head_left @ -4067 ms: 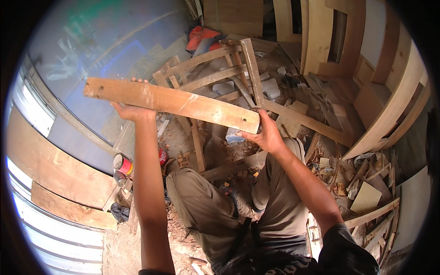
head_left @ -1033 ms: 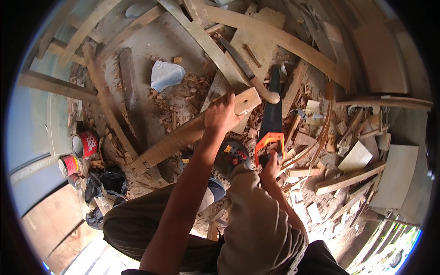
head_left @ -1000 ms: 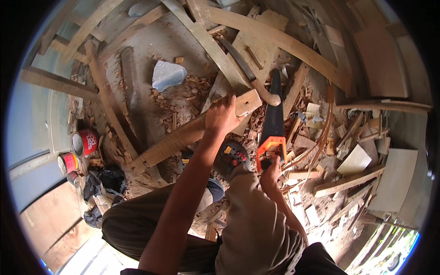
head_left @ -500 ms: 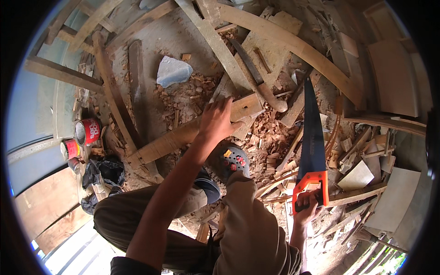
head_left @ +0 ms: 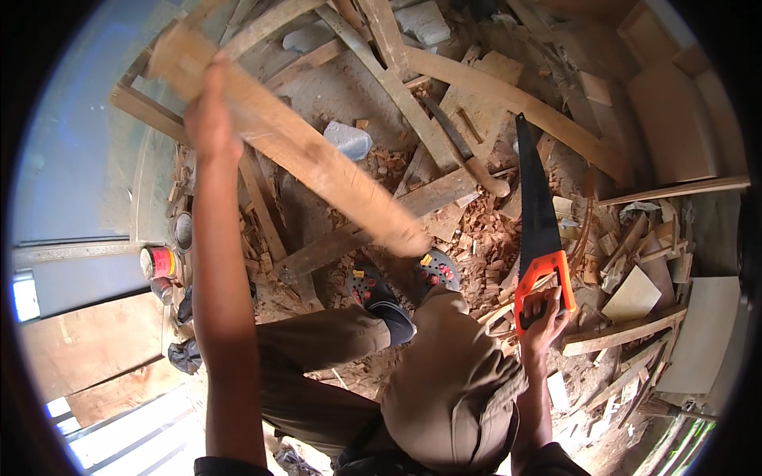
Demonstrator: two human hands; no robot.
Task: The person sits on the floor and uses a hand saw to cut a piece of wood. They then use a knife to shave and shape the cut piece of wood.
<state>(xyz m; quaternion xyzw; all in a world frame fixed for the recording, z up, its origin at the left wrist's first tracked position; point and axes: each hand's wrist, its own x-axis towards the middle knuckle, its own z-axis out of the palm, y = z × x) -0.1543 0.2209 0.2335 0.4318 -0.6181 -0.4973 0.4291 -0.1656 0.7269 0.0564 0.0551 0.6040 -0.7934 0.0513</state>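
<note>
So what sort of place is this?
Probably a rough woodworking area, judging by the handsaw in the right hand, the wooden board in the left hand, and the wood chips strewn below.

Long flat light-brown wooden board [head_left: 298,147]: motion-blurred, gripped near upper-left end by left hand [head_left: 213,119], slanting down to the right, lower end just beside the right shoe in view. Handsaw with dark tapered metal blade and orange-and-black handle [head_left: 540,226]: right hand [head_left: 544,317] wrapped round grip, blade pointing away from the person, toothed edge left, well apart from board.
</note>
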